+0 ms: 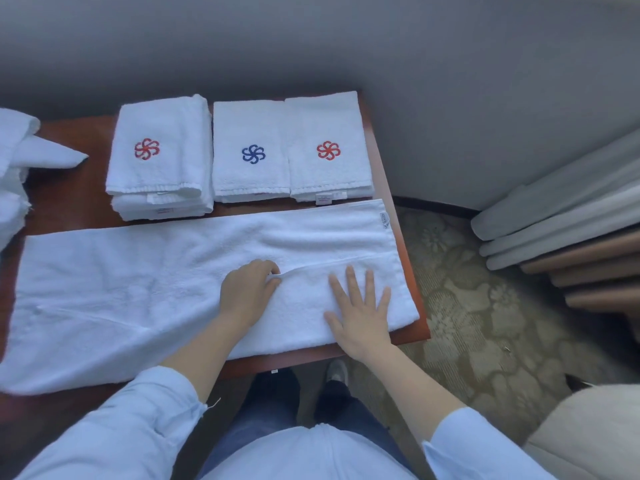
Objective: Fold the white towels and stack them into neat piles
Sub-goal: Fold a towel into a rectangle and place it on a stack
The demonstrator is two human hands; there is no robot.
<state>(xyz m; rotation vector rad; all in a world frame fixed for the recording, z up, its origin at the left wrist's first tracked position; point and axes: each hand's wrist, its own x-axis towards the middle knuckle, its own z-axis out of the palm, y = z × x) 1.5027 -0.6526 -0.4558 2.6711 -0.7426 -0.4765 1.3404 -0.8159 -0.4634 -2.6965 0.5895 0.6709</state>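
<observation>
spanning wooden table (69, 202), white towel (138, 289); left hand (247, 292) pinching fold, right hand (360, 313) spread flat; patterned carpet (485, 323).

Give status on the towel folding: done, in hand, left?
Done: three folded piles: red-logo pile, blue-logo pile, second red-logo pile. In hand: long towel, partly folded; left hand pinches the fold edge, right hand presses flat. Left: finish it, plus the crumpled heap far left.

We see the unfolded towel (138, 289) across the table (69, 192) front. Left pile (159, 174), middle pile (251, 174) and right pile (327, 174) sit in a row behind it. Loose towels (14, 161) lie far left; left hand (247, 292) and right hand (360, 306) are on the unfolded towel's right end.
</observation>
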